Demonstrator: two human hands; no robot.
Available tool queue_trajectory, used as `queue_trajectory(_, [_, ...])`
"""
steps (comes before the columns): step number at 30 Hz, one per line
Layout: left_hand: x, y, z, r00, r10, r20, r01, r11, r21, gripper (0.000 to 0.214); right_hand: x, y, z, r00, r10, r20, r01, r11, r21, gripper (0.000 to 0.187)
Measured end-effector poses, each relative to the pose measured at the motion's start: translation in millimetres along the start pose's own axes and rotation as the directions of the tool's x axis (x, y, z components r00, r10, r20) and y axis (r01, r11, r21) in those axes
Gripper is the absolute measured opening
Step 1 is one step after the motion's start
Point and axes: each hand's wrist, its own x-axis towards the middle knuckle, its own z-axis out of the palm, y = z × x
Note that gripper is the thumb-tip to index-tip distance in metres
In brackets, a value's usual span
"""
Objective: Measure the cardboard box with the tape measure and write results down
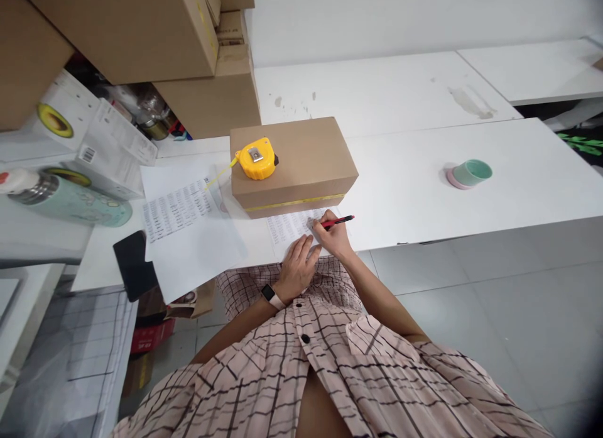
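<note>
My right hand (333, 235) is closed around a red and black pen (340, 221), its tip end down at a printed sheet (282, 232). Flat on the lower edge of that sheet lies my left hand (299, 263), fingers stretched out, with a watch on the wrist. Just beyond both hands stands a closed cardboard box (301, 155) with yellow tape along its near side; it hides the sheet's far part. On top of the box, near its left end, sits a yellow tape measure (257, 158).
More printed papers (198, 249) and a black flat object (135, 265) lie at the left. A mint bottle (80, 199) rests beside white boxes (89, 124). Large cardboard boxes (207, 98) are stacked behind. A green cup (473, 172) is on the white table (400, 199) at right.
</note>
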Motion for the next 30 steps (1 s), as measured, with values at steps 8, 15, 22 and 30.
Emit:
queue_trajectory(8, [0.1, 0.3, 0.2, 1.000, 0.002, -0.009, -0.002, 1.000, 0.002, 0.043, 0.1, -1.1, -0.2, 1.000, -0.015, 0.001, 0.015, 1.000, 0.004, 0.031])
queue_trajectory(15, [-0.2, 0.1, 0.0, 1.000, -0.005, 0.007, 0.005, 1.000, -0.019, 0.045, -0.5, -2.5, 0.6, 1.000, -0.006, -0.004, 0.005, 1.000, -0.020, 0.030])
queue_trajectory(22, [0.1, 0.6, 0.6, 1.000, -0.006, -0.005, 0.006, 1.000, -0.012, 0.044, 0.0, -0.1, -0.7, 1.000, -0.004, 0.002, 0.004, 1.000, -0.017, 0.029])
queue_trajectory(30, [0.3, 0.1, -1.6, 1.000, -0.006, 0.009, 0.007, 1.000, -0.030, 0.042, -4.4, 0.5, -8.4, 0.990, -0.079, -0.115, 0.073, 0.996, -0.055, 0.028])
